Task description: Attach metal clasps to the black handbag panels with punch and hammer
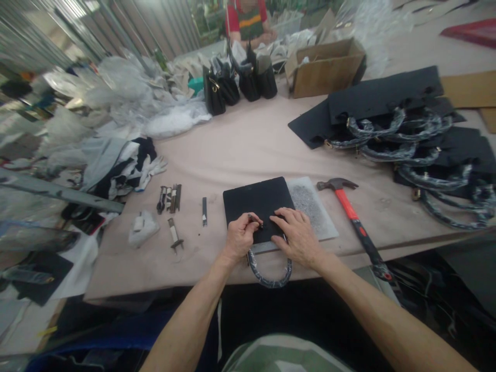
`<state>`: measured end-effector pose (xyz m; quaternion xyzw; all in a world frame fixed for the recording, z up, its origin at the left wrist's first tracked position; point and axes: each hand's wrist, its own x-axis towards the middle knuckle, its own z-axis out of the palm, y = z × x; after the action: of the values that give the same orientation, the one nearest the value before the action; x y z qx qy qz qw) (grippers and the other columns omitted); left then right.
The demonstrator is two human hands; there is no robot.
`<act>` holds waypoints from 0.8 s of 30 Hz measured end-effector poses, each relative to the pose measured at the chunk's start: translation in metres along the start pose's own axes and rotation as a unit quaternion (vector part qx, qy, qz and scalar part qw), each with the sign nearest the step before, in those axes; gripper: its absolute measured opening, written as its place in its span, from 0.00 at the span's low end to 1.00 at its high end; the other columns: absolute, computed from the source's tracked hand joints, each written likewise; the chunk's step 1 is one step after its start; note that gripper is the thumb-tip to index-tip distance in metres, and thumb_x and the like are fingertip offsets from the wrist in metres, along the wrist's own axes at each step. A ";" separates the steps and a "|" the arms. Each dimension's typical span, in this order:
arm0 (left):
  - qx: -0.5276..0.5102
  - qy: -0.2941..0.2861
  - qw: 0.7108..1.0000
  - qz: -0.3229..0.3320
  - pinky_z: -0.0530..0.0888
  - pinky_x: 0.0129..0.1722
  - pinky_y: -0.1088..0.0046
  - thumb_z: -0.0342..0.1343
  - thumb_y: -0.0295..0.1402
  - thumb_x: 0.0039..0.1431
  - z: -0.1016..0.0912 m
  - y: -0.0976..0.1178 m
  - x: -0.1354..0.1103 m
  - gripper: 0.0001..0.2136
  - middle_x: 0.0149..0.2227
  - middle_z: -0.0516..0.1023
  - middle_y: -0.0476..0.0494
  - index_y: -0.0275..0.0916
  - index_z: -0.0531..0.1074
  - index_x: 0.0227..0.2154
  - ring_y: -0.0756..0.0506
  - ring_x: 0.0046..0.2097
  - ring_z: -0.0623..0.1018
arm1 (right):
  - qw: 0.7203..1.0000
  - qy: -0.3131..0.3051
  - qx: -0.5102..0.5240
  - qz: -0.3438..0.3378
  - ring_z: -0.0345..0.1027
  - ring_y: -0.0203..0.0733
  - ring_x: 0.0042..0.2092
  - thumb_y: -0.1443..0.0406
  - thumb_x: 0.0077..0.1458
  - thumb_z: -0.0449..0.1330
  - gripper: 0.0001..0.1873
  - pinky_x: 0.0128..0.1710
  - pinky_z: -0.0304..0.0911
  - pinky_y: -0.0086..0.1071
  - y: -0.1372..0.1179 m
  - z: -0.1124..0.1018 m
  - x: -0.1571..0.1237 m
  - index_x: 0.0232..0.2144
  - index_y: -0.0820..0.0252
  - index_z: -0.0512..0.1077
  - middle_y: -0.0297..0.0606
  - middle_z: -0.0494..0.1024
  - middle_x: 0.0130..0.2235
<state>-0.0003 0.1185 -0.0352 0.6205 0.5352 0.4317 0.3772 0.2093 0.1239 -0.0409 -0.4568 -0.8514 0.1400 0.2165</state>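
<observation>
A flat black bag panel (258,202) lies on a grey cutting slab (312,206) near the table's front edge. Its wrapped handle (268,279) hangs over that edge. My left hand (240,236) is closed in a pinch on a small dark tool (254,220) whose tip touches the panel's near edge. My right hand (296,235) lies beside it, fingers spread flat and pressing the panel down.
A red-handled hammer (354,219) lies right of the slab. Small metal punches (169,199) and a blade (204,211) lie to the left. Stacked black panels with wrapped handles (403,129) fill the right side. Finished black bags (240,80), a cardboard box (327,67) and another person (248,20) are at the back.
</observation>
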 end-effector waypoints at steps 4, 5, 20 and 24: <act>0.035 -0.022 0.999 0.035 0.76 0.39 0.74 0.52 0.26 0.61 -0.003 -0.002 0.000 0.08 0.35 0.81 0.48 0.40 0.76 0.36 0.49 0.35 0.79 | 1.000 0.007 0.017 -0.004 0.60 0.56 0.62 0.59 0.59 0.61 0.24 0.63 0.52 0.53 0.003 0.003 0.001 0.56 0.57 0.71 0.48 0.70 0.60; 0.045 -0.027 0.998 0.043 0.76 0.39 0.74 0.52 0.26 0.61 -0.003 -0.001 0.000 0.08 0.35 0.81 0.48 0.40 0.76 0.36 0.49 0.35 0.79 | 0.999 0.009 0.031 -0.009 0.61 0.56 0.61 0.58 0.60 0.60 0.23 0.62 0.54 0.53 0.005 0.002 0.001 0.56 0.57 0.71 0.48 0.71 0.59; 0.087 -0.012 0.994 0.067 0.76 0.40 0.72 0.53 0.26 0.62 0.007 0.003 0.003 0.07 0.34 0.82 0.47 0.42 0.76 0.36 0.46 0.36 0.81 | 0.884 0.000 0.029 0.467 0.66 0.57 0.38 0.63 0.48 0.60 0.07 0.43 0.63 0.55 0.103 -0.082 -0.041 0.30 0.59 0.68 0.48 0.69 0.31; 0.094 -0.018 0.991 0.090 0.76 0.40 0.72 0.53 0.26 0.62 0.007 0.000 0.001 0.07 0.34 0.81 0.46 0.42 0.75 0.35 0.46 0.36 0.81 | 0.866 -0.025 0.236 0.440 0.58 0.40 0.26 0.60 0.47 0.60 0.10 0.26 0.62 0.37 0.084 -0.101 -0.020 0.24 0.53 0.60 0.33 0.61 0.23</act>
<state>0.0065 0.1197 -0.0370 0.7069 0.5082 0.4002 0.2861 0.3299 0.1570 0.0053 -0.7154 -0.5088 0.4293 0.2122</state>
